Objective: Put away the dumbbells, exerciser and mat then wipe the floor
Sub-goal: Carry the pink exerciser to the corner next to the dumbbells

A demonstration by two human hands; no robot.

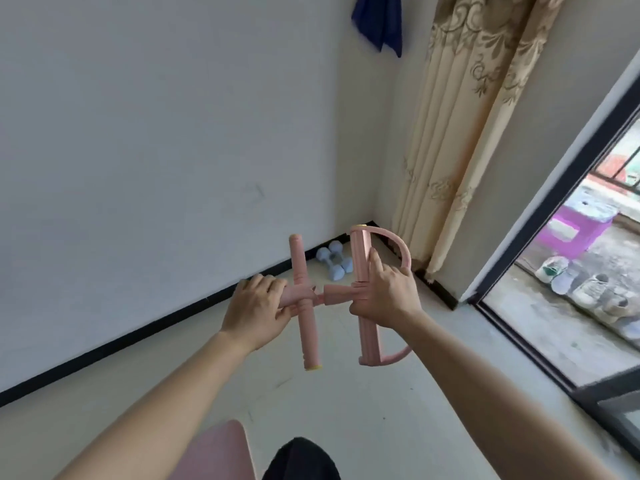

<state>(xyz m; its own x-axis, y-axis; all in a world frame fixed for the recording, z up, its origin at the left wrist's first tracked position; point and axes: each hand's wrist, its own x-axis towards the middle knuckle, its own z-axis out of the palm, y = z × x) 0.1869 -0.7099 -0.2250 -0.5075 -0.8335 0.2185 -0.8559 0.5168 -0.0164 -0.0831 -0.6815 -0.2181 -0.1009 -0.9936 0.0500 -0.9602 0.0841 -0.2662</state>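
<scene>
Pink mat [221, 452] is cropped; left hand [258, 306] and right hand [384, 292] fingers [375, 263] grasp the exerciser [306, 327], partly screening dumbbells [333, 262].

You have a beige patterned curtain [460, 133] hanging by the room's corner. Left of the curtain, black skirting [138, 344] lines the wall. Right of the curtain is a dark door frame [531, 233], and beyond that a purple stool [575, 230] and a row of shoes [585, 289].

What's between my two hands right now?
In the head view, the short middle link of the pink exerciser bridges the left hand and right hand, which both grip it.
</scene>
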